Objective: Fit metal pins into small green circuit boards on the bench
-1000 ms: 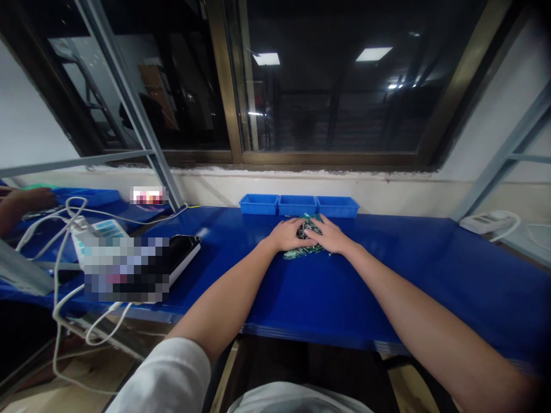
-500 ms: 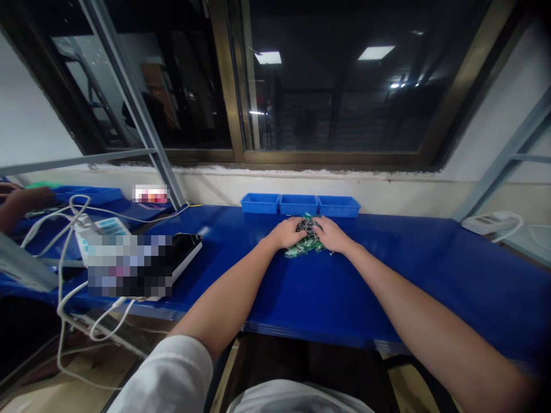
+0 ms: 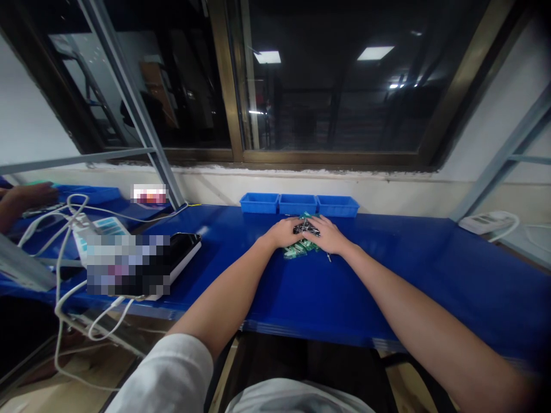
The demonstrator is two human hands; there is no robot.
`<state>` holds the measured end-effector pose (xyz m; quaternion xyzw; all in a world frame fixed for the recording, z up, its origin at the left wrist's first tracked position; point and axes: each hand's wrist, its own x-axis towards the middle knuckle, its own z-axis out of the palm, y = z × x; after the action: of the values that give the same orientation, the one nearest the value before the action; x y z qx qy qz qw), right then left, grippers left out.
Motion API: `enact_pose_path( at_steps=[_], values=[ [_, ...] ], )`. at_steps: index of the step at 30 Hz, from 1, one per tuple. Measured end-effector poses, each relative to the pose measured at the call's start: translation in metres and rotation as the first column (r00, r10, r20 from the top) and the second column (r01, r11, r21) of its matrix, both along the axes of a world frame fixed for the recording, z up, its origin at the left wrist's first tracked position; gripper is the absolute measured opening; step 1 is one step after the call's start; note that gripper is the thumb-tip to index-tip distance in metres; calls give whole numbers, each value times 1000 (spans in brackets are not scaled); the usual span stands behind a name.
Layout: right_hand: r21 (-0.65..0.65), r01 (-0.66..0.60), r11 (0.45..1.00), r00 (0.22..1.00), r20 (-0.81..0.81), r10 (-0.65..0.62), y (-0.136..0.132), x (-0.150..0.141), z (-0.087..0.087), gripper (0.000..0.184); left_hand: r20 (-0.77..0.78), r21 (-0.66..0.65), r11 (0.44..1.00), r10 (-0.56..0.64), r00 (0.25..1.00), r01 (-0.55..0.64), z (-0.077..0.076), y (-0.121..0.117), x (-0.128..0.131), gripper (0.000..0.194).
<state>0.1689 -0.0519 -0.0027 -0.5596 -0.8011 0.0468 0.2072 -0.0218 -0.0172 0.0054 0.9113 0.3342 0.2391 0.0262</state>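
Note:
My left hand (image 3: 286, 233) and my right hand (image 3: 327, 234) cup a heap from both sides on the blue table, fingers curved over it. Small dark and silver pieces (image 3: 306, 229), too small to name, show between the thumbs. Beneath them lie green-tinted clear bags (image 3: 297, 249), sticking out below my left hand and at the far side. My thumbs come close together over the heap. One thin silver piece (image 3: 329, 258) pokes out below my right palm. Most of the far fingertips are hidden behind the heap.
Three blue bins (image 3: 298, 204) stand in a row by the wall behind my hands. At left are a black-topped device (image 3: 183, 252), partly blurred out, and white cables (image 3: 64, 287). A co-worker's hand (image 3: 32, 196) shows far left. A white power strip (image 3: 488, 222) lies right.
My right hand has shifted slightly left over the heap, its thumb nearing my left one. The thin silver piece now shows more clearly below my right palm.

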Motion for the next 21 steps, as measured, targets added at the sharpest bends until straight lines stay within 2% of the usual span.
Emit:
enact_pose_path(
  at_steps=[4, 8, 10, 13, 21],
  values=[
    [-10, 11, 1000, 1000, 16, -11, -3, 5, 4, 84, -4, -55, 997, 46, 999, -46, 0, 0, 1, 59],
    [-134, -20, 991, 997, 67, 29, -8, 11, 11, 100, -50, -123, 990, 63, 997, -68, 6, -3, -3, 73],
    [-178, -34, 983, 995, 86, 50, -9, 12, 12, 103, -98, -164, 984, 57, 993, -73, 8, -4, -5, 82],
    [-170, -25, 985, 994, 99, 42, -8, 10, 11, 102, -140, -187, 979, 54, 989, -80, 6, -6, -8, 93],
    [4, -35, 999, 998, 53, 35, 0, 3, 1, 80, -88, -15, 992, 123, 988, -125, -5, -4, 3, 66]
  ],
)
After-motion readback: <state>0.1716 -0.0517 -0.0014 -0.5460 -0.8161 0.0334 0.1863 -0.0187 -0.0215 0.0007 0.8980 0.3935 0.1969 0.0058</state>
